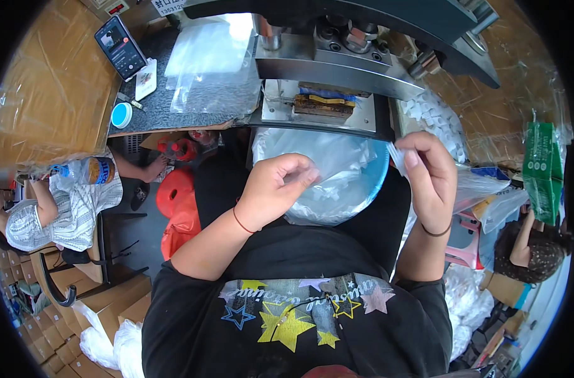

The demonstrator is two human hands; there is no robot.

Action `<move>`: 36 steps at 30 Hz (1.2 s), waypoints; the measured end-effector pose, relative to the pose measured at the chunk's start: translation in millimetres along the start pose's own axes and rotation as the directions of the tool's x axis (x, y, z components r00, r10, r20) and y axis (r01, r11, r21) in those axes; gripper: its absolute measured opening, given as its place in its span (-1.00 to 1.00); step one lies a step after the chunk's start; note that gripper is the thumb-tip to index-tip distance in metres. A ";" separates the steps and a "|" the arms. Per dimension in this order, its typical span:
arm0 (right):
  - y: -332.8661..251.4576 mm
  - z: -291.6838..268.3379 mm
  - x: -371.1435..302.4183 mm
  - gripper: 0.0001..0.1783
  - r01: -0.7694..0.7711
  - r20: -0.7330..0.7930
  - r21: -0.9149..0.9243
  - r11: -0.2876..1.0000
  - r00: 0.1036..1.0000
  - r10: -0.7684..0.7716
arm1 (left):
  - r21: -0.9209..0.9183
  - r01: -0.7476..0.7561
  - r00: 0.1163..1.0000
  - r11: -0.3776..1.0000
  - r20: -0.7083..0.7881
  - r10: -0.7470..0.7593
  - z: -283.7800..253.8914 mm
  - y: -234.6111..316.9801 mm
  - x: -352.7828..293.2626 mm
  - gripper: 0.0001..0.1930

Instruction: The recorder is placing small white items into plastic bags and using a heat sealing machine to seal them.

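"What's in your fingers?"

"My left hand [273, 194] pinches thin, crinkled clear film [334, 162] over the round blue-rimmed tub [381, 177] between my thighs. My right hand [430, 183] pinches a small pale, strip-like scrap [397, 157] just past the tub's right edge."

"And beyond the tub?"

"Glossy flat bags [208, 63] on a speckled dark tabletop [154, 116], and a wooden-sided block [324, 109] on smooth metal."

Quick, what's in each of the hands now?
Left hand: closed, seemingly pinching a clear plastic bag.
Right hand: closed, pinching a small whitish plastic scrap.
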State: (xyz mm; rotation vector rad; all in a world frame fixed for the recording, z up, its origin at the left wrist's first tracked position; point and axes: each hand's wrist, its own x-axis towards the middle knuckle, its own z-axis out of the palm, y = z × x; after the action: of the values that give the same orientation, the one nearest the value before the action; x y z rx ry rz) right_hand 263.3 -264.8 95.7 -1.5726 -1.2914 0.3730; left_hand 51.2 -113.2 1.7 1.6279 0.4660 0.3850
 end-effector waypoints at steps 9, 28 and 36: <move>17.7 13.0 20.2 -0.83 0.179 0.203 -0.260 0.949 0.971 -0.128 | -0.148 0.024 0.996 0.989 0.085 -0.011 15.2 1.8 -1.0 -0.75; 102.3 -58.8 10.6 -0.66 -0.195 -0.083 -0.866 0.461 0.964 0.253 | -0.655 0.301 0.953 0.693 0.191 -0.234 -17.8 -4.3 52.4 -0.76; 112.1 -59.9 -5.0 -0.69 -0.110 -0.097 -0.796 0.595 0.994 0.055 | 0.989 0.037 0.793 0.145 -0.118 0.597 -116.6 0.0 52.7 -0.49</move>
State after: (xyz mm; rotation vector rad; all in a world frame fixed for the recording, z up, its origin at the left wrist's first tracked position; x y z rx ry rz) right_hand 367.3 -288.1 26.2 -2.3872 -1.4244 -0.2800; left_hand 37.3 13.5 13.1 2.9956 0.9067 0.9935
